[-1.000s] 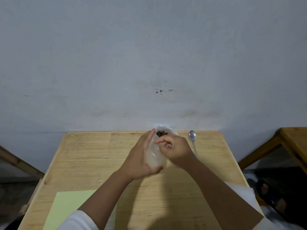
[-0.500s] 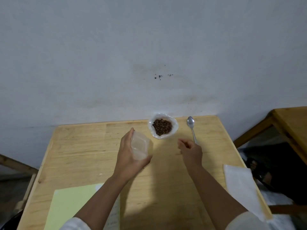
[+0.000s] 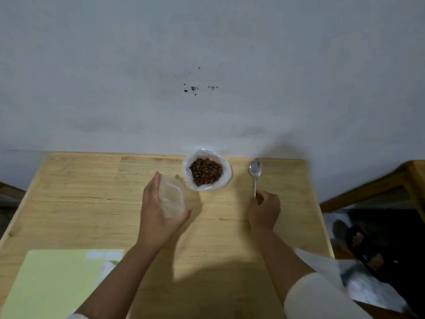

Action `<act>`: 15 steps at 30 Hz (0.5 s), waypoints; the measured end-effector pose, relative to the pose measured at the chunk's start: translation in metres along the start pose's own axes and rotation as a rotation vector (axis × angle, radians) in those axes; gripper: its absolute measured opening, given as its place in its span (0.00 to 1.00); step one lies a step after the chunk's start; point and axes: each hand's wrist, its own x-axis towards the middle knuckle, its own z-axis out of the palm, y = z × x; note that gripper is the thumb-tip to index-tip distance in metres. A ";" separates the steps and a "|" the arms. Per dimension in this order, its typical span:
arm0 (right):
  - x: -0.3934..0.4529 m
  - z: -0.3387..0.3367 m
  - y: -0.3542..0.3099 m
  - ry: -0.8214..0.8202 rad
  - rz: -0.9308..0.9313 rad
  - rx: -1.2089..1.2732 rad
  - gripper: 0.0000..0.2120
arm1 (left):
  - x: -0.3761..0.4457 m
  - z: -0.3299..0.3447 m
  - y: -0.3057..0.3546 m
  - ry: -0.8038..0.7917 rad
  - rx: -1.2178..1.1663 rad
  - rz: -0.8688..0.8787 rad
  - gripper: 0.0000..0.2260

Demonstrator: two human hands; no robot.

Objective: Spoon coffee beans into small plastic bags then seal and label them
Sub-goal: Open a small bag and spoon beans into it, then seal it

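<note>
While the person leans over the wooden table (image 3: 92, 194), the left hand (image 3: 158, 217) holds a small clear plastic bag (image 3: 172, 196) upright above the tabletop, thumb under its lower edge and fingers curved behind it, fingertips reaching its top. Bag looks empty, mouth toward the far side. Just beyond it, near the table's far edge by the wall (image 3: 207, 65), sits a white open bag of coffee beans (image 3: 206, 172), sides rolled down, brown beans showing. Right of that lies a metal spoon (image 3: 255, 173), bowl toward the wall, handle pointing back at the person. The right hand (image 3: 264, 209) is on the handle's near end, fingers curled and pinching it; spoon bowl appears to rest on the table. A pale green sheet (image 3: 55, 279) lies at the near left corner, and a white sheet (image 3: 322, 261) lies at the near right edge. Another wooden table (image 3: 391, 180) stands off right.
</note>
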 end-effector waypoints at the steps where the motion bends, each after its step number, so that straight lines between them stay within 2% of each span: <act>1: 0.001 0.002 0.000 0.011 0.007 -0.005 0.07 | 0.000 0.003 0.001 -0.002 0.008 -0.011 0.50; 5: 0.001 0.001 -0.009 0.039 0.063 0.005 0.10 | 0.001 0.012 0.004 -0.040 0.022 -0.030 0.49; 9: 0.006 0.002 -0.005 -0.021 0.044 -0.044 0.08 | 0.008 0.017 0.004 -0.081 0.004 -0.028 0.50; 15: -0.011 -0.023 -0.017 -0.013 0.115 0.164 0.07 | 0.010 0.018 0.004 -0.100 -0.064 -0.060 0.49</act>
